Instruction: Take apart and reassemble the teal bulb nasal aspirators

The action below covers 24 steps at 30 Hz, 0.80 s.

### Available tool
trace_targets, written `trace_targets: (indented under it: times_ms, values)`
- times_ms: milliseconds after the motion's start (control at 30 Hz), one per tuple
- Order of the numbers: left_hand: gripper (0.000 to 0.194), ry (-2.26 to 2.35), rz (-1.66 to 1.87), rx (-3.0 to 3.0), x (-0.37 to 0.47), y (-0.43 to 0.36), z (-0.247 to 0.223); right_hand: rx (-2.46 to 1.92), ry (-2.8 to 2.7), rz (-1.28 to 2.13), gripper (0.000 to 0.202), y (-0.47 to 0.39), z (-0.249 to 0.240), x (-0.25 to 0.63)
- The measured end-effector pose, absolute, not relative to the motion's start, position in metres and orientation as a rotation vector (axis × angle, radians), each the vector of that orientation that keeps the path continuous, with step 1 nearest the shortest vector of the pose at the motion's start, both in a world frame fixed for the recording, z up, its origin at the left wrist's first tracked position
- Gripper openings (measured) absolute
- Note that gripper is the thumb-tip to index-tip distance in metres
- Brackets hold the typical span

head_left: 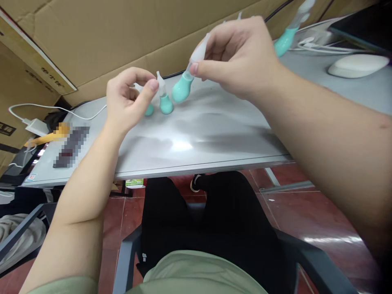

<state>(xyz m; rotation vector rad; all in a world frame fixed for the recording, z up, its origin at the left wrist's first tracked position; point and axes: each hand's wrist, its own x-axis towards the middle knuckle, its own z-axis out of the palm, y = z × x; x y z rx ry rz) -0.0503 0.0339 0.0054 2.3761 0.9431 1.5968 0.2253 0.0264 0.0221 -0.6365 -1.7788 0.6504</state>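
Note:
My right hand [235, 53] pinches a nasal aspirator [182, 87] between thumb and fingers. It has a teal bulb and a clear pointed tip, and is tilted with the bulb down, above the table. My left hand [128, 96] has thumb and index finger pressed together; whether something small is between them is hidden. Just right of those fingertips stands another aspirator [165, 104], upright on the table. A third teal bulb [149, 109] shows partly behind my left hand. Beyond my right wrist is one more aspirator [286, 41]. Pale tips [239, 15] peek out above my right hand.
The grey table [199, 139] runs along cardboard boxes [122, 32]. A white computer mouse [358, 65], cables and a dark device [364, 26] lie at right. At left are a white charger [36, 126], a yellow item [49, 136] and a blurred-out dark object [72, 147].

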Motion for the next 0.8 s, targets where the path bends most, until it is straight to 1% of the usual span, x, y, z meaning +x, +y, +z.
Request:
trace_targets:
  times_ms: [133,267,400,533,667,800]
  values:
    - [0.064,0.870,1.838,2.305,-0.051,0.037,0.007,-0.760,-1.754,0.542,0.025,0.030,0.021,0.226]
    - [0.065,0.798,1.940,2.271,-0.054,0.043,0.007,-0.842,-1.722,0.466,0.018,0.037,0.019,0.226]
    - [0.063,0.780,1.868,2.285,-0.062,0.056,0.006,-0.997,-1.781,0.462,0.020,0.044,0.016,0.226]
    - [0.065,0.747,1.879,2.293,-0.064,0.059,0.006,-1.189,-1.929,0.506,0.016,0.047,0.013,0.225]
    - [0.066,0.731,1.927,2.283,-0.062,0.054,0.008,-1.246,-1.939,0.489,0.021,0.045,0.014,0.224]
    - [0.071,0.835,1.865,2.277,-0.064,0.054,0.010,-1.250,-1.865,0.502,0.021,0.044,0.016,0.224]
